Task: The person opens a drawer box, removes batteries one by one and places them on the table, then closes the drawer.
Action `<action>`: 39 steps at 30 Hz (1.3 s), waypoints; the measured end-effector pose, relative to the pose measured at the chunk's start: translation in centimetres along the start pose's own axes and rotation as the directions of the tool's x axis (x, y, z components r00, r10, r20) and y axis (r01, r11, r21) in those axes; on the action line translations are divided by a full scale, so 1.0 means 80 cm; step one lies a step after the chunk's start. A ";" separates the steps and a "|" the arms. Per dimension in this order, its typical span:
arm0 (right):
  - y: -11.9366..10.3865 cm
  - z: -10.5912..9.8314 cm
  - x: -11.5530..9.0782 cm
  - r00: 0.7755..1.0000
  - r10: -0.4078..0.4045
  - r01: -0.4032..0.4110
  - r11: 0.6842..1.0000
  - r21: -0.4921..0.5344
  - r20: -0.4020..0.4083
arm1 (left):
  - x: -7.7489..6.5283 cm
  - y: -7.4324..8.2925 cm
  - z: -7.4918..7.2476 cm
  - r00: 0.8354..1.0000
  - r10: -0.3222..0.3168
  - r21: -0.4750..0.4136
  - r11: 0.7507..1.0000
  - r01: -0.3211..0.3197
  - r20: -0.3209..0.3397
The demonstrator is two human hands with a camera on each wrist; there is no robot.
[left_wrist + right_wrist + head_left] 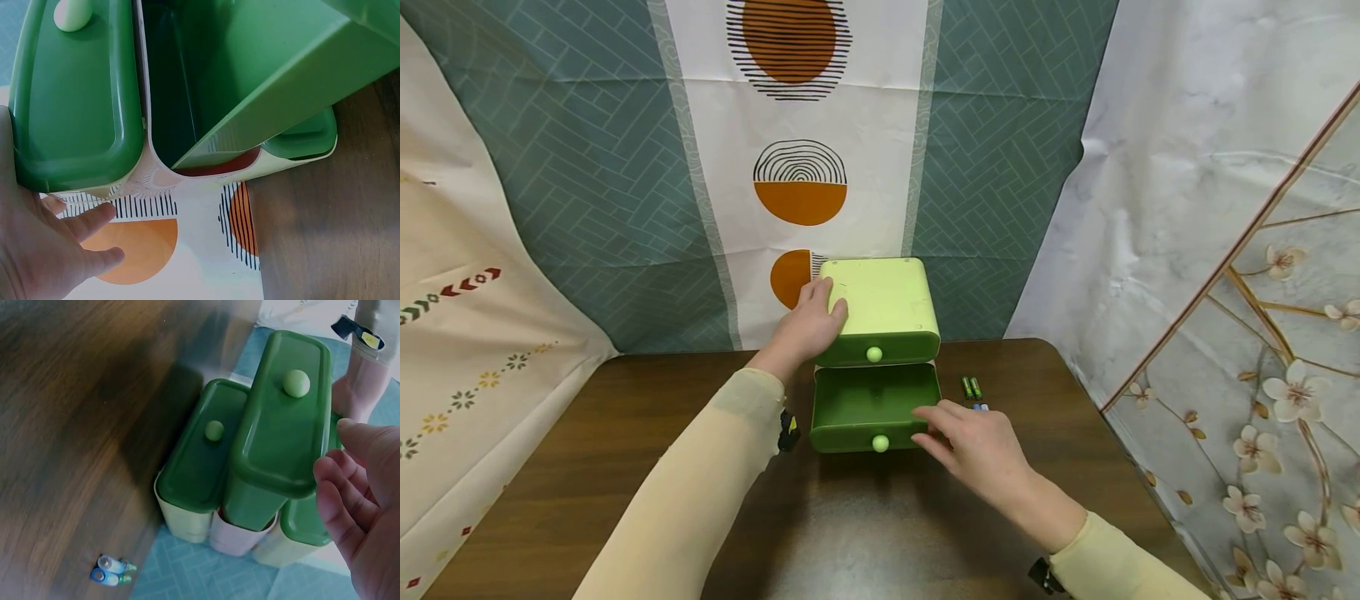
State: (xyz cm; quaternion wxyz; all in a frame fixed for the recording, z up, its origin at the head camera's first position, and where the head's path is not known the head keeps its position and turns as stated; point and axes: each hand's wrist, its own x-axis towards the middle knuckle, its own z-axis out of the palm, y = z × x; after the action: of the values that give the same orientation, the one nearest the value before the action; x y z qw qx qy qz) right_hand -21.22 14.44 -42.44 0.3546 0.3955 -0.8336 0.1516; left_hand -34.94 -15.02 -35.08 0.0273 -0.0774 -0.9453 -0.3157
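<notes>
A small cabinet (883, 296) with a pale yellow-green top stands near the back of the table. Its middle drawer (842, 440), dark green with a round light-green knob (880, 443), is pulled out, and its bare green inside shows. The top drawer (842, 350) and bottom drawer (194, 462) are closed. My left hand (808, 325) rests on the cabinet's upper left edge, its fingers spread. My right hand (977, 442) is at the right front corner of the pulled-out drawer, fingers loosely bent, with thumb and fingertips beside its rim.
Two green batteries (972, 387) lie on the table right of the cabinet. Nearer my right hand are blue batteries (107, 570), partly hidden in the head view. The wooden table (625, 433) meets patterned cloth (1000, 208) at the back and sides.
</notes>
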 end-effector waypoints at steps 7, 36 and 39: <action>-0.007 0.010 0.004 0.998 -0.063 0.062 0.997 0.039 0.009 | 0.000 0.002 0.000 1.000 -0.003 0.005 1.000 0.003 -0.002; -0.027 0.044 0.003 0.997 -0.074 0.074 0.997 0.028 0.029 | 0.000 0.002 0.002 1.000 -0.004 0.008 1.000 0.004 -0.003; -0.028 0.048 0.002 0.997 -0.070 0.070 0.997 0.028 0.022 | 0.000 0.003 0.002 1.000 -0.006 0.008 1.000 0.006 -0.005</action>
State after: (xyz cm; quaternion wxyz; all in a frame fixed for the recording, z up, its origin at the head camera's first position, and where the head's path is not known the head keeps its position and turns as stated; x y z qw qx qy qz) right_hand -21.35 10.87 -45.08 0.3445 0.4310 -0.8211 0.1460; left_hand -34.87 -14.78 -35.06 0.0290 -0.0735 -0.9468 -0.3120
